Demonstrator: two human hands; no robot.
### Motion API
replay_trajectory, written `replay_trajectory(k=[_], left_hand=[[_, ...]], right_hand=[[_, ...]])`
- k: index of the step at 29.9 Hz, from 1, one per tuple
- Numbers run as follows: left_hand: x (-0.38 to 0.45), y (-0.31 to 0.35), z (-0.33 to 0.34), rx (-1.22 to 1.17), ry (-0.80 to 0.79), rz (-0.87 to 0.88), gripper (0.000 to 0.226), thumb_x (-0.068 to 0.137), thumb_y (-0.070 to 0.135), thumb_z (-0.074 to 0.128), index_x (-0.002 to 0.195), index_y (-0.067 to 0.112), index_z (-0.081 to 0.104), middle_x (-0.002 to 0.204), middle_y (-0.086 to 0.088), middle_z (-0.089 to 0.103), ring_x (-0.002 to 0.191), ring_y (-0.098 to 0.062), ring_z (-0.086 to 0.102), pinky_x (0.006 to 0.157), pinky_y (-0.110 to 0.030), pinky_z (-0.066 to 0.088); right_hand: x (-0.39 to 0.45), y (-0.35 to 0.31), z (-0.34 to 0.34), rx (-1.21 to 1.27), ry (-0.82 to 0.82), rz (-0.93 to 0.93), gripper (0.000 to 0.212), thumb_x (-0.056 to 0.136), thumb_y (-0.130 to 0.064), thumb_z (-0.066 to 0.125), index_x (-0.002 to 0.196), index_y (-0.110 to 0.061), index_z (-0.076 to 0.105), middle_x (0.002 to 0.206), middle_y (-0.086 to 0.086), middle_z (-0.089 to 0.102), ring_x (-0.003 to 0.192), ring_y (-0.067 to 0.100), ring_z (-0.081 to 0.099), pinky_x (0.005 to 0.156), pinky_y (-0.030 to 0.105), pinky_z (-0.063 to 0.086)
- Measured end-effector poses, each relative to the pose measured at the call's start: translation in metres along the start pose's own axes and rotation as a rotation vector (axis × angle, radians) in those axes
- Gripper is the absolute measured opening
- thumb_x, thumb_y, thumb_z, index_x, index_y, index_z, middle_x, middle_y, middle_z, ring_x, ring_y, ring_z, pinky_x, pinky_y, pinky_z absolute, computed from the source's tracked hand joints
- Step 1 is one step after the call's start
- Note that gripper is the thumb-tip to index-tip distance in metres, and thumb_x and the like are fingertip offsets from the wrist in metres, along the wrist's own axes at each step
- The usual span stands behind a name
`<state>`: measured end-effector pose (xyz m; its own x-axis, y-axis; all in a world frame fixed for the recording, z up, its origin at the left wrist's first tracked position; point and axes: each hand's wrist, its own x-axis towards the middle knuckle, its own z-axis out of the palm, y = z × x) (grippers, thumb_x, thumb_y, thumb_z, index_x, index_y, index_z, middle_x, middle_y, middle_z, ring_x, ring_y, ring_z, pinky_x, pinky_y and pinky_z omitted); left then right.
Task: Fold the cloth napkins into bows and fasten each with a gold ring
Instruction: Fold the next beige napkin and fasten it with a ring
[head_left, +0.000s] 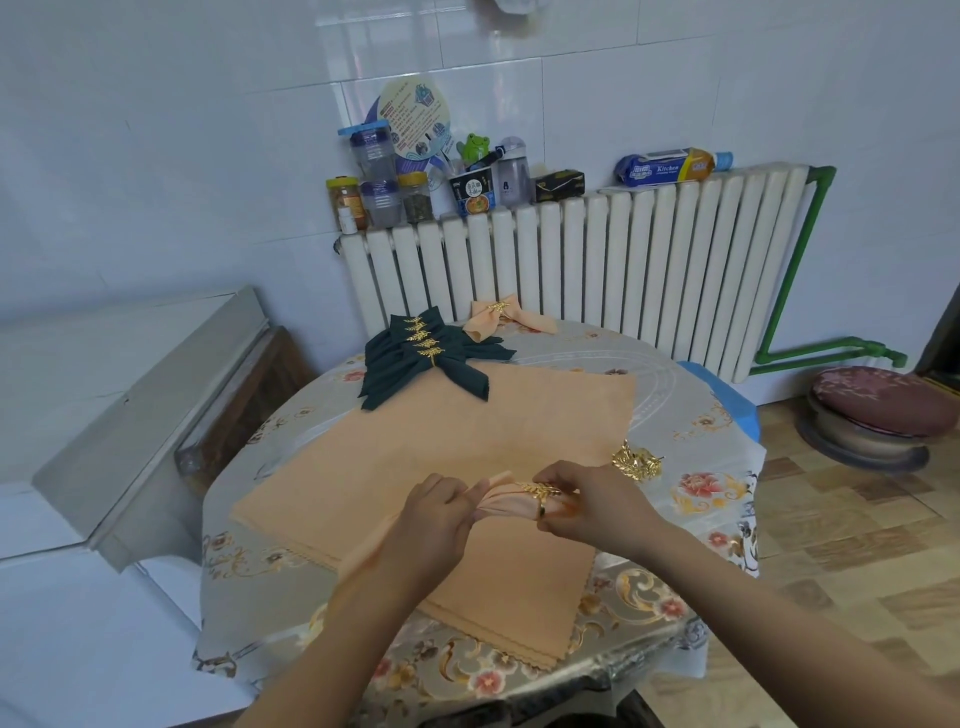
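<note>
Fingers of the right hand (582, 499) pinch a gold ring (540, 498) threaded on a gathered peach napkin (501, 506); the left hand (434, 512) curls round the bunched cloth beside it, above the flat napkin stack (415, 467) on the table (701, 571). Judged soft, light and limp, the fabric needs a firm grip close to the ring; the smooth ring may slip. Spare rings (636, 461) lie near; finished bows (431, 351) lie beyond.

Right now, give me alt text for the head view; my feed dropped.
Both hands work a gold ring along a gathered peach napkin: left hand grips the cloth, right hand holds the ring. Finished dark green bows and one peach bow lie beyond.
</note>
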<state>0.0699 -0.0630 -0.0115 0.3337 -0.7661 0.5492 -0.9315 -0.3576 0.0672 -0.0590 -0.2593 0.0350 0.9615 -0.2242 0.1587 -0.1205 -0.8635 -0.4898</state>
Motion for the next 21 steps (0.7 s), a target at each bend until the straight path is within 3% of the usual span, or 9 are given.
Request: replay_trajectory(k=[5, 10, 14, 21], left_hand=[[0.003, 0.010, 0.001, -0.028, -0.052, 0.007, 0.040, 0.090, 0.030, 0.045, 0.117, 0.009, 0.066, 0.082, 0.000, 0.061, 0.080, -0.015, 0.041, 0.066, -0.027, 0.035], [-0.001, 0.011, -0.004, -0.095, -0.088, 0.001, 0.039, 0.090, 0.028, 0.046, 0.116, 0.007, 0.067, 0.083, -0.002, 0.063, 0.080, -0.013, 0.042, 0.068, -0.023, 0.039], [-0.004, 0.013, -0.008, -0.163, -0.091, -0.003, 0.038, 0.091, 0.025, 0.048, 0.118, 0.006, 0.065, 0.088, -0.004, 0.065, 0.084, -0.013, 0.044, 0.072, -0.020, 0.036], [-0.016, 0.009, 0.006, -0.261, -0.104, -0.024, 0.035, 0.089, 0.016, 0.051, 0.120, 0.004, 0.062, 0.093, -0.008, 0.069, 0.084, -0.016, 0.048, 0.073, -0.027, 0.041]], right_hand=[[0.005, -0.009, 0.012, 0.011, -0.015, 0.053, 0.054, 0.078, -0.037, 0.070, 0.127, -0.024, 0.053, 0.117, -0.003, 0.065, 0.103, 0.016, 0.060, 0.082, 0.025, 0.044], [0.012, -0.008, 0.015, 0.246, -0.201, 0.204, 0.063, 0.074, -0.026, 0.076, 0.131, -0.012, 0.052, 0.125, 0.006, 0.060, 0.109, 0.019, 0.057, 0.090, 0.024, 0.041], [0.013, -0.003, 0.009, 0.455, -0.346, 0.225, 0.045, 0.073, -0.016, 0.075, 0.116, -0.015, 0.064, 0.107, 0.003, 0.067, 0.098, 0.021, 0.060, 0.087, 0.030, 0.044], [0.005, 0.008, 0.026, 0.545, -0.375, 0.217, 0.048, 0.071, -0.012, 0.075, 0.113, -0.023, 0.055, 0.100, -0.001, 0.060, 0.088, 0.015, 0.054, 0.074, 0.023, 0.040]])
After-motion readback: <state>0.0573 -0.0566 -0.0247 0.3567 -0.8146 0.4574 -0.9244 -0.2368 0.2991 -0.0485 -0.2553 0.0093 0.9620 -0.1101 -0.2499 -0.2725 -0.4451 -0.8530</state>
